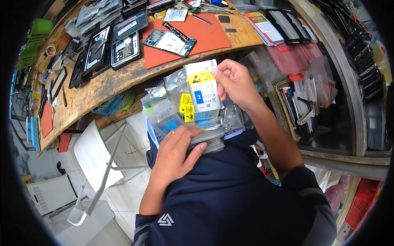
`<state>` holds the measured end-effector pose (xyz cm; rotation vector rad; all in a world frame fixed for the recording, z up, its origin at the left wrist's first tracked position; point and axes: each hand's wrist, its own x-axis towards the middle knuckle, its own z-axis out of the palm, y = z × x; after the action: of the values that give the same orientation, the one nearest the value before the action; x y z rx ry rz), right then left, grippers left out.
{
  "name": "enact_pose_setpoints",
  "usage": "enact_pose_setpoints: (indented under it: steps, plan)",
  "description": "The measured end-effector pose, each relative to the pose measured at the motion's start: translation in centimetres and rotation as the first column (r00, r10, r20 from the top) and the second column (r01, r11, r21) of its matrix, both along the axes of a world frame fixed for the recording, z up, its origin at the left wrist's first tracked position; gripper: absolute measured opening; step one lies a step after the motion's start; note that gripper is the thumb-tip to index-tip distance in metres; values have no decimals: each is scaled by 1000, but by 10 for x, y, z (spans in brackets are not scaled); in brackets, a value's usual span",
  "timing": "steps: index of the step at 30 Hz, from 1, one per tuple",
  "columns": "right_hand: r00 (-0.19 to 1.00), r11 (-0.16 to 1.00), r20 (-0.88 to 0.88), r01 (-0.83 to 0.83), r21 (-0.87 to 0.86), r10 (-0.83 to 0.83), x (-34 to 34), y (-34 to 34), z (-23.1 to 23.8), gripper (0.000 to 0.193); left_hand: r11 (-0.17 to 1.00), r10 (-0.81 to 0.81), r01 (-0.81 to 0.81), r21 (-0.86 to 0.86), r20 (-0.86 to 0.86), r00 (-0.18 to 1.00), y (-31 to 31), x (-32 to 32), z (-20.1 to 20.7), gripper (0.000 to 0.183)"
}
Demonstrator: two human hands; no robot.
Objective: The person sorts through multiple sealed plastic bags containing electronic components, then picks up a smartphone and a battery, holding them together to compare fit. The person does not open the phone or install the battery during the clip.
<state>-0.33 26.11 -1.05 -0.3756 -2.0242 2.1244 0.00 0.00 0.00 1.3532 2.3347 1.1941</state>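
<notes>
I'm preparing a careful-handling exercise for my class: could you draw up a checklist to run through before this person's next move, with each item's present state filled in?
1. Right hand holding the white packet with a yellow warning label: ok, pinched at its right edge.
2. Packet's printed side facing the camera: ok.
3. Packet's contents identified: cannot tell, they are hidden.
4. Left hand gripping the clear plastic bags: cannot tell; it touches them, but its fingertips are partly hidden.
5. Opened phone clear of both hands: ok, lying on the orange mat.
</notes>
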Motion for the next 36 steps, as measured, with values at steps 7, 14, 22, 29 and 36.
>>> enact_pose_setpoints:
  steps: [7, 14, 22, 29, 36]
  plan:
    - [1000, 999, -11, -2, -40, 2, -3, -3, 0, 15, 1000, 15, -15, -11, -13, 1000, -1, -2, 1, 30]
    - [1000, 999, -16, -8, -48, 7, -2, -1, 0, 15, 1000, 16, -16, -17, -1, 1000, 0, -1, 2, 29]
    - [1000, 998, -18, -12, -62, 11, -1, 0, -1, 15, 1000, 18, -17, -22, 8, 1000, 0, 0, 2, 29]
    - [998, 998, 48, -39, 50, 37, 7, -2, 13, 11, 999, 40, -40, -1, 64, 997, 0, 1, 2, 33]
    - [755, 565, 189, -608, 558, 627, 49, -5, 44, 16, 987, 158, -159, -1, 105, 982, -2, 4, -1, 40]
